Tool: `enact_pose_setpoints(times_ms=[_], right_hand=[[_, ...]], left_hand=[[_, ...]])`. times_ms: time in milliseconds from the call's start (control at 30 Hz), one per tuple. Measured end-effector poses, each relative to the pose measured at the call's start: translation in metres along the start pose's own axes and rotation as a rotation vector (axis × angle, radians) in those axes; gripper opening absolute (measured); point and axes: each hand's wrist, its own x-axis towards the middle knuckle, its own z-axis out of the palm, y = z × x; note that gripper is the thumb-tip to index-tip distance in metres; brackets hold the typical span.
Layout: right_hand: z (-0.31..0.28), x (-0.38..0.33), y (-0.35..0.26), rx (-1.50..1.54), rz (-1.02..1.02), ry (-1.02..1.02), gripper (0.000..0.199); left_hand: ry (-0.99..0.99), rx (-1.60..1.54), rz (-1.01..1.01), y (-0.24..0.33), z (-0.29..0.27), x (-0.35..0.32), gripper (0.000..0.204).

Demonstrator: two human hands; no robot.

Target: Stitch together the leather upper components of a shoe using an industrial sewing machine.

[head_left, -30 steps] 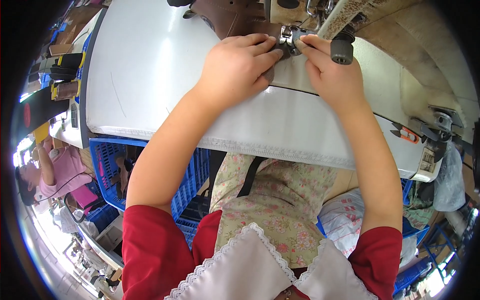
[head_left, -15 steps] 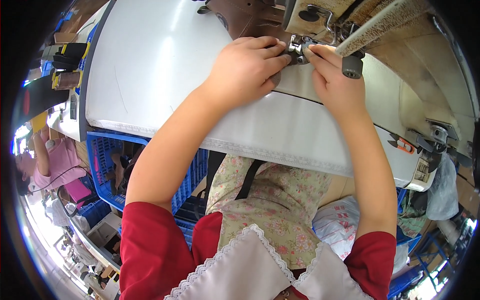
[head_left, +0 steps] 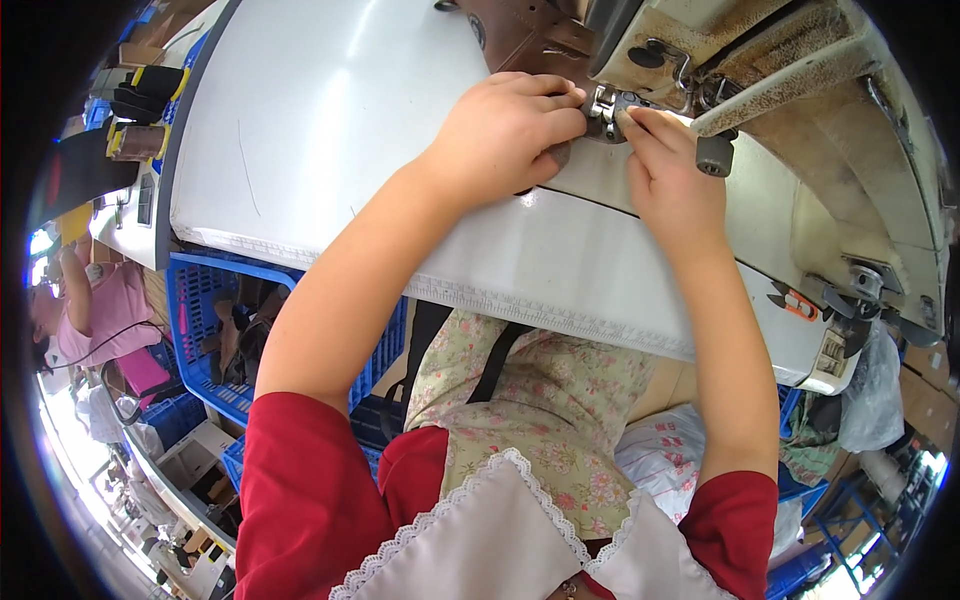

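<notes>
A brown leather piece (head_left: 505, 40) lies on the white bed of a sewing machine (head_left: 790, 110). It passes under the metal presser foot (head_left: 603, 108). My left hand (head_left: 505, 135) is closed over the leather's near edge, just left of the foot, with the fingers curled and the thumb beneath. Close against the foot's right side is my right hand (head_left: 675, 170), its thumb and index finger pinched together. What sits between those right fingertips is too small and too covered to make out.
Red-handled thread snips (head_left: 797, 303) lie at the table's right end. Under the table's left side stands a blue plastic crate (head_left: 215, 345) with dark pieces inside. Thread spools (head_left: 140, 140) stand at the far left. A person in pink (head_left: 105, 310) sits beyond the crate.
The whole view has shifted slightly, so the machine head sits a little lower and further right. Both hands stay beside the presser foot in nearly the same pose.
</notes>
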Motion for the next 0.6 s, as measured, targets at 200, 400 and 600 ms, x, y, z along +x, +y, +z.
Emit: enact_pose_setpoints(times_ms=[200,400,600], right_hand=[[-0.0048,0.0016,-0.0057,-0.053,0.082,-0.186,0.030],[-0.0010,-0.0002,-0.0034,-0.084,0.081,-0.185,0.031],[0.0012,-0.0031,-0.0031,-0.088,0.095,-0.167,0.030]], left_hand=[[0.012,-0.028,0.014,-0.0077,0.0039,0.0013,0.032],[0.018,-0.022,-0.006,-0.0046,0.0049,0.0021,0.030],[0.012,-0.001,-0.025,-0.0021,0.0069,0.0025,0.030]])
